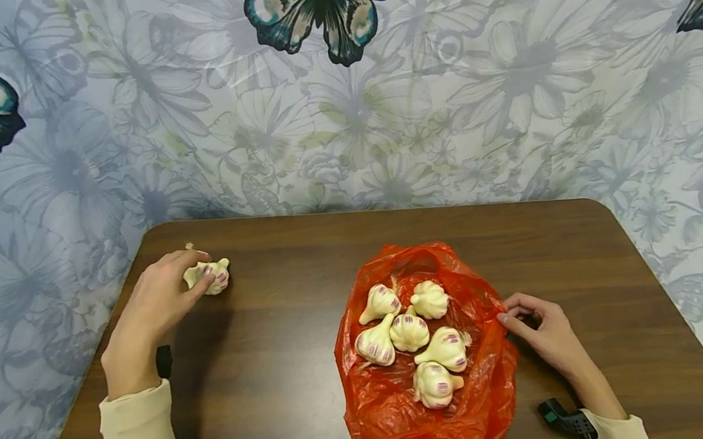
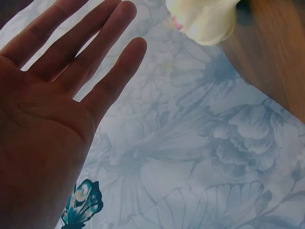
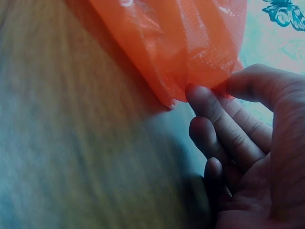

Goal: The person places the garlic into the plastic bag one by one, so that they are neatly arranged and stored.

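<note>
At the table's far left corner my left hand [image 1: 156,296] is at the garlic [image 1: 217,274], its thumb crossing in front. In the left wrist view its fingers [image 2: 114,86] are straight, and a pale garlic bulb [image 2: 205,21] shows apart from them; the hand partly covers the garlic in the head view, so I cannot tell whether there is more than one bulb. A red plastic bag [image 1: 394,423] lies spread at the centre right, with several garlic bulbs [image 1: 409,331] on it. My right hand [image 1: 546,334] pinches the bag's right edge between thumb and fingers.
The brown wooden table [image 1: 279,379] has rounded far corners. Behind it hangs a floral backdrop [image 1: 380,133] with printed butterflies. A dark wrist device [image 1: 565,420] sits on the right wrist.
</note>
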Demonstrator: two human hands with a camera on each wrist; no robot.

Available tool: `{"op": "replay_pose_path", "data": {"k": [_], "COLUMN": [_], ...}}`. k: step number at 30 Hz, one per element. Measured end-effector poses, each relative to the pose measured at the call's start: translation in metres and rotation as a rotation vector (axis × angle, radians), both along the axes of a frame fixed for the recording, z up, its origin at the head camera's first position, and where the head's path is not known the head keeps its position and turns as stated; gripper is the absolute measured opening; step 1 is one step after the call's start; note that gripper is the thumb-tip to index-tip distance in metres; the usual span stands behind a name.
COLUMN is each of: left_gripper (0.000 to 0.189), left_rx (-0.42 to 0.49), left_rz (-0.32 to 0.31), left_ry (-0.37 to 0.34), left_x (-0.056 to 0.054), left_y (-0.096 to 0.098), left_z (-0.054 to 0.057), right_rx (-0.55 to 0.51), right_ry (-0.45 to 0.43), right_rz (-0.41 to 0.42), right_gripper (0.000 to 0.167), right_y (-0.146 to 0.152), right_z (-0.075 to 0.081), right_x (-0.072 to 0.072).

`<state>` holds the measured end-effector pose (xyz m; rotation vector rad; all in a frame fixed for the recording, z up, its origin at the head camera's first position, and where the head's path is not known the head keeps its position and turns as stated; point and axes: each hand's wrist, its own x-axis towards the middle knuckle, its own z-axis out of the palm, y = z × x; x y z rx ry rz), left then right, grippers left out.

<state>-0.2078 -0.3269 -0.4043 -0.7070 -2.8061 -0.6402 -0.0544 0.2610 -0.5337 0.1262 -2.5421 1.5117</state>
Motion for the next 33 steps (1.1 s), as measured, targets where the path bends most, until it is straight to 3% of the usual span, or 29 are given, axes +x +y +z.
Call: {"op": "replay_pose_path", "data": {"k": [8, 17, 33], "left_gripper": [0.038, 0.036, 0.037], "left_rx": [-0.054, -0.055, -0.078], "left_rz": [0.019, -0.004, -0.074], "left_ry": [-0.154, -0.230, -0.230], "left_x": [-0.007, -0.008, -0.013], "left_y": [0.000, 0.004, 0.020], "left_z": [-0.015, -0.032, -0.043], "right_rx": [-0.004, 0.006, 0.020], "right_ry": [0.004, -0.005, -0.016], "right_rz": [0.008, 0.010, 0.007], "right_gripper": [0.005, 0.006, 0.005], "right_y": [0.002, 0.004, 0.005], "right_z": [-0.001, 0.000, 0.000], "right_x": [0.003, 0.004, 0.003]}}
